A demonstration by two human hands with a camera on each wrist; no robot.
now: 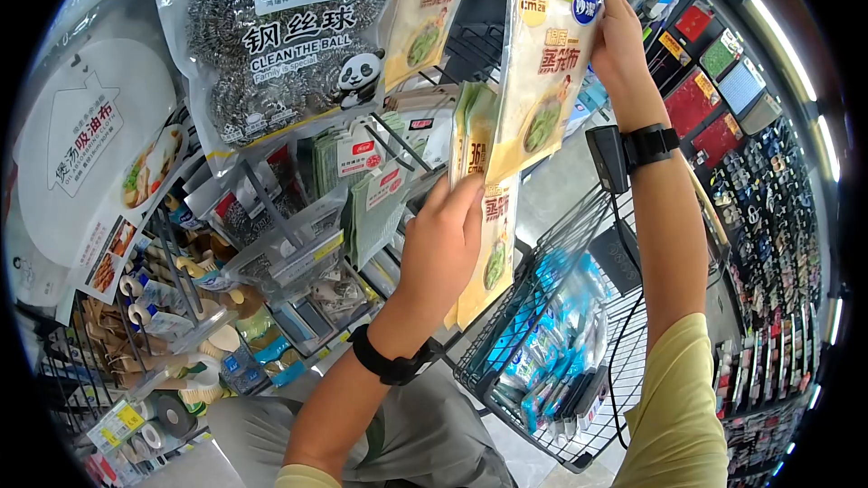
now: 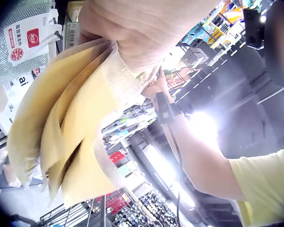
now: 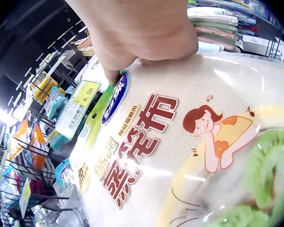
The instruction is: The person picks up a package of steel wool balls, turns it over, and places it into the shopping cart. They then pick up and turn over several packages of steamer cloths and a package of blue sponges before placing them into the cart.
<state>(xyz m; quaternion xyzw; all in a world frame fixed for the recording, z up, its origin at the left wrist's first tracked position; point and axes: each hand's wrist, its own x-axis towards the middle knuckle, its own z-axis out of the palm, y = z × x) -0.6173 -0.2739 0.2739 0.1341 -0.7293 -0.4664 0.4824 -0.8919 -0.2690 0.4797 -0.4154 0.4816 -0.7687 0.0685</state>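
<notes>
My right hand (image 1: 624, 45) grips the top edge of a steamer cloth packet (image 1: 547, 81), a clear pack with a yellow base and a picture of food. In the right wrist view its printed face fills much of the frame, beside a price tag (image 3: 78, 109) reading 6.50. Lower down, my left hand (image 1: 441, 237) holds several more steamer cloth packets (image 1: 493, 262) by their side edges, thumb in front. Their yellow backs (image 2: 80, 118) fan out below the palm in the left wrist view. The right packet overlaps the tops of the left ones in the head view.
A large bag of steel wool balls (image 1: 280, 45) hangs at upper left, near another steamer cloth packet (image 1: 425, 18). Green cloth packs (image 1: 375, 203) hang on rack hooks behind the left hand. A wire shopping cart (image 1: 506, 393) holding blue packages stands below the hands.
</notes>
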